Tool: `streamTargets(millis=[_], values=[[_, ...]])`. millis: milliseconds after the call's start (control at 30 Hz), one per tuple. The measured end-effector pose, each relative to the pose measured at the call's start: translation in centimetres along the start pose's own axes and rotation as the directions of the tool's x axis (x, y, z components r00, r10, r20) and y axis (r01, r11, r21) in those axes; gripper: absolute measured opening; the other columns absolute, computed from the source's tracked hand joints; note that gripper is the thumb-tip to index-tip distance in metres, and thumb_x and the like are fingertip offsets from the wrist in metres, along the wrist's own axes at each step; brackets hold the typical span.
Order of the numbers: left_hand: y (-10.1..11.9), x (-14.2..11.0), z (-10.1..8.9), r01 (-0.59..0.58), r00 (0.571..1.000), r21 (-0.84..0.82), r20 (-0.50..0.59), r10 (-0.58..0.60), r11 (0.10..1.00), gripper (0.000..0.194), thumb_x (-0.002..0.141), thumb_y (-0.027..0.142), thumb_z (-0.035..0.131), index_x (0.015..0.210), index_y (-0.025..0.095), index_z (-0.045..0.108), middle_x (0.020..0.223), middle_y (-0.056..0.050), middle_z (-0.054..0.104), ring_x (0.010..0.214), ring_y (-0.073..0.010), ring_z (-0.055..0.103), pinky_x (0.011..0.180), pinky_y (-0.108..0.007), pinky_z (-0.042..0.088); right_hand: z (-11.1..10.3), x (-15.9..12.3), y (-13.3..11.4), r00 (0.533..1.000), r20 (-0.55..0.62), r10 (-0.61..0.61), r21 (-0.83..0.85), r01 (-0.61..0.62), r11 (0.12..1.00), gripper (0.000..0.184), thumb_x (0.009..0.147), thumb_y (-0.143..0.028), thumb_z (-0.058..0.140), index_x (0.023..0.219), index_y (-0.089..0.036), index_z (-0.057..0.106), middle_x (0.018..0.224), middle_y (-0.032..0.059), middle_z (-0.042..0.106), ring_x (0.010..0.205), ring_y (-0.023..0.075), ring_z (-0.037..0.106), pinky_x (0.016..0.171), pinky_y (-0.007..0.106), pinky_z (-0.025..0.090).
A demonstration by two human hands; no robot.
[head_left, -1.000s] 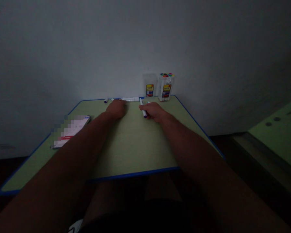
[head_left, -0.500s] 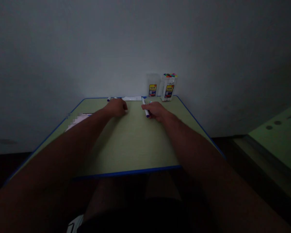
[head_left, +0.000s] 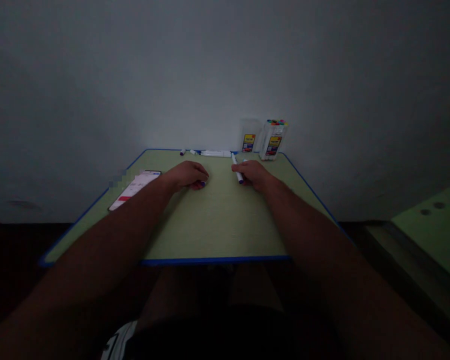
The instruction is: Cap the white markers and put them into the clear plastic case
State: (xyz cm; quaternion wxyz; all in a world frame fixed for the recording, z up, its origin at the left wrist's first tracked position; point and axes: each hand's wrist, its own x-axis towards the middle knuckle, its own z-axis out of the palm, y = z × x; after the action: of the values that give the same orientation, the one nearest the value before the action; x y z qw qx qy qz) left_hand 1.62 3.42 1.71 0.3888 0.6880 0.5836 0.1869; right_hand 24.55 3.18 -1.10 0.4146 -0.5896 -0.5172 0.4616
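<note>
My left hand [head_left: 188,175] is closed over the table, its fingers around a small purple-ended marker cap [head_left: 203,184], mostly hidden by them. My right hand [head_left: 254,172] grips a white marker [head_left: 237,168] between thumb and fingers, tilted, with its purple end towards me. A bit of something pale blue [head_left: 245,161] shows just above the right fingers; I cannot tell what it is. Beyond the hands, white markers [head_left: 215,153] lie along the table's back edge. To their left are a purple-ended piece [head_left: 182,152] and a small whitish piece [head_left: 192,152].
A clear plastic case [head_left: 248,142] with a yellow label stands at the back against the wall. Beside it on the right, a second case [head_left: 273,141] is full of markers with coloured ends. A phone [head_left: 133,190] lies left of my left forearm on the blue-edged table [head_left: 217,230].
My left hand has drawn back from the pieces at the back edge, and a purple end now shows in its fingers. The right hand keeps its marker. The view has shifted slightly.
</note>
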Motion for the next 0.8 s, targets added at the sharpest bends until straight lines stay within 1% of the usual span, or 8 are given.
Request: streamTargets(millis=[100, 200, 333, 533, 633, 700, 733, 800], values=[[-0.1, -0.3, 0.3, 0.062, 0.997, -0.208, -0.024, -0.069, 0.976, 0.003, 0.082, 0.019, 0.067, 0.083, 0.016, 0.069, 0.085, -0.011, 0.075, 0.083, -0.0202, 0.073, 0.080, -0.035, 0.059, 0.0, 0.1, 0.2, 1.000, 0.005, -0.010, -0.007, 0.010, 1.000, 0.027, 0.087, -0.025, 0.070, 0.066, -0.017, 0.055, 0.049, -0.0053, 0.048, 0.039, 0.0070, 0.043, 0.037, 0.019, 0.036], [0.0, -0.6, 0.6, 0.070, 0.996, -0.310, -0.024, -0.082, 0.948, 0.002, 0.085, 0.017, 0.066, 0.085, 0.016, 0.067, 0.089, -0.011, 0.075, 0.088, -0.0206, 0.072, 0.081, -0.035, 0.060, 0.0, 0.1, 0.2, 1.000, 0.012, -0.010, -0.010, 0.010, 1.000, 0.024, 0.086, -0.025, 0.070, 0.068, -0.016, 0.058, 0.050, -0.0051, 0.048, 0.040, 0.0073, 0.044, 0.037, 0.020, 0.037], [0.0, -0.8, 1.0, 0.033, 0.999, -0.329, 0.000, -0.035, 0.944, 0.009, 0.088, 0.017, 0.062, 0.096, 0.016, 0.067, 0.097, -0.013, 0.075, 0.090, -0.0204, 0.072, 0.079, -0.034, 0.061, 0.1, -0.2, 0.0, 1.000, -0.003, -0.011, -0.028, 0.011, 1.000, 0.021, 0.085, -0.025, 0.072, 0.070, -0.015, 0.061, 0.051, -0.0042, 0.050, 0.040, 0.0077, 0.044, 0.037, 0.020, 0.038], [-0.1, -0.9, 1.2, 0.025, 1.000, -0.292, 0.008, -0.024, 0.956, 0.010, 0.089, 0.019, 0.062, 0.097, 0.018, 0.067, 0.100, -0.012, 0.076, 0.088, -0.0198, 0.072, 0.075, -0.035, 0.060, 0.1, -0.9, -0.2, 1.000, 0.007, -0.001, -0.014, 0.001, 1.000, 0.016, 0.086, -0.025, 0.071, 0.076, -0.015, 0.063, 0.053, -0.0046, 0.050, 0.042, 0.0079, 0.045, 0.038, 0.020, 0.040], [-0.2, -0.7, 1.1, 0.029, 0.999, -0.307, -0.024, -0.038, 0.951, 0.009, 0.087, 0.019, 0.065, 0.096, 0.019, 0.067, 0.090, -0.009, 0.074, 0.081, -0.0184, 0.070, 0.069, -0.033, 0.059, 0.1, -1.0, -0.2, 1.000, -0.004, 0.002, -0.012, -0.002, 1.000, 0.016, 0.085, -0.024, 0.071, 0.076, -0.015, 0.063, 0.053, -0.0051, 0.049, 0.042, 0.0076, 0.045, 0.039, 0.020, 0.041], [-0.3, -0.7, 1.1, 0.036, 0.998, -0.359, -0.026, -0.048, 0.933, 0.004, 0.085, 0.020, 0.070, 0.088, 0.018, 0.067, 0.075, -0.007, 0.069, 0.070, -0.0161, 0.066, 0.060, -0.029, 0.055, 0.1, -1.0, -0.2, 1.000, -0.006, 0.000, -0.010, 0.000, 1.000, 0.015, 0.085, -0.023, 0.071, 0.076, -0.014, 0.063, 0.053, -0.0050, 0.049, 0.043, 0.0078, 0.045, 0.039, 0.020, 0.042], [-0.2, -0.7, 1.1, 0.039, 0.998, -0.397, -0.020, -0.052, 0.917, 0.007, 0.084, 0.020, 0.071, 0.081, 0.018, 0.066, 0.068, -0.005, 0.065, 0.063, -0.0140, 0.062, 0.055, -0.027, 0.052, 0.1, -1.0, -0.2, 1.000, -0.004, 0.001, -0.009, -0.001, 1.000, 0.015, 0.085, -0.023, 0.071, 0.076, -0.014, 0.064, 0.054, -0.0048, 0.050, 0.043, 0.0079, 0.045, 0.039, 0.020, 0.042], [-0.1, -0.9, 1.1, 0.045, 0.998, -0.481, -0.014, -0.059, 0.876, 0.020, 0.082, 0.019, 0.075, 0.069, 0.017, 0.060, 0.057, 0.000, 0.055, 0.051, -0.0092, 0.053, 0.046, -0.022, 0.044, 0.1, -0.9, -0.1, 1.000, -0.002, 0.000, -0.009, 0.000, 1.000, 0.015, 0.085, -0.023, 0.071, 0.076, -0.014, 0.064, 0.055, -0.0044, 0.051, 0.043, 0.0078, 0.045, 0.039, 0.020, 0.042]])
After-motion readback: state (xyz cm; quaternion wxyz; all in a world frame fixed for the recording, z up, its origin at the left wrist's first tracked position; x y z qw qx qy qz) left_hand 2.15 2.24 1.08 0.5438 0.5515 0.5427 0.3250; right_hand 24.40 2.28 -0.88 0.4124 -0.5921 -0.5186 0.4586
